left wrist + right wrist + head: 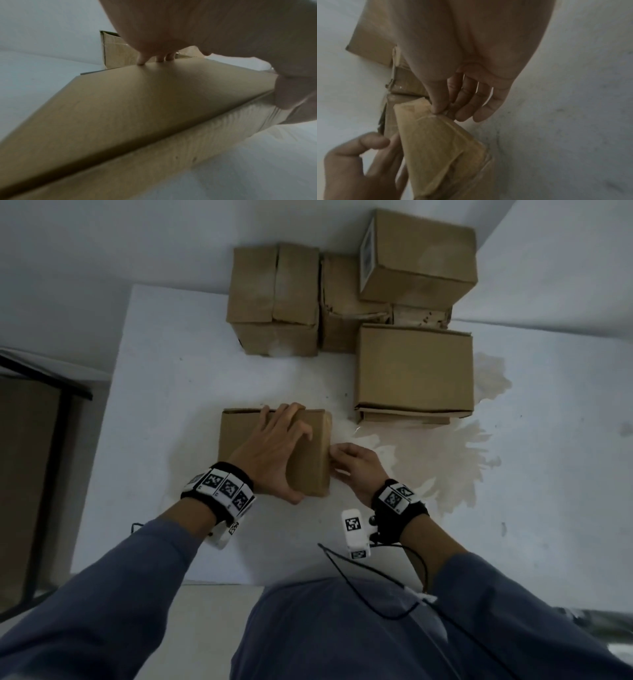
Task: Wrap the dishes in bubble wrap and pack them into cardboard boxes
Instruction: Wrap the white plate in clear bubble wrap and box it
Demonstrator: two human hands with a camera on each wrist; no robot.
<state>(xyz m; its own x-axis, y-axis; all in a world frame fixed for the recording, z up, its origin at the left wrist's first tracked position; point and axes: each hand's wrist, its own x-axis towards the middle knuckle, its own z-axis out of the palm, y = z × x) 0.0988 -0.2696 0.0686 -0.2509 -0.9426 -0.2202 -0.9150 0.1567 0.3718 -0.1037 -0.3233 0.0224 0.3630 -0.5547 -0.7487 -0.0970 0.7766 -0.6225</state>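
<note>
Cardboard box: the small brown cardboard box [274, 451] lies flat on the white table [164, 378], close in front of the person, with its long side running left to right.
Left hand: the left hand [274, 453] is on top of the box, fingers bent over the far edge and thumb hooked on the near side, so it grips the box and holds it still.
Right hand: the right hand [356, 465] is at the box's right end, touching it; it is the nearer hand to that end.
Shiny flap: in the right wrist view the thumb and first finger pinch a shiny tan flap [436, 142] at that end (it may be tape or a taped flap, the picture is too blurry to be sure).
What matters next: the flap sits to the left of the right hand, at the short end, so I think the right hand must work that end while the left keeps the box from sliding.
Other boxes: more brown cardboard boxes [414, 371] stand farther back on the table, well apart from the hands.
Dishes: none can be seen.
</note>
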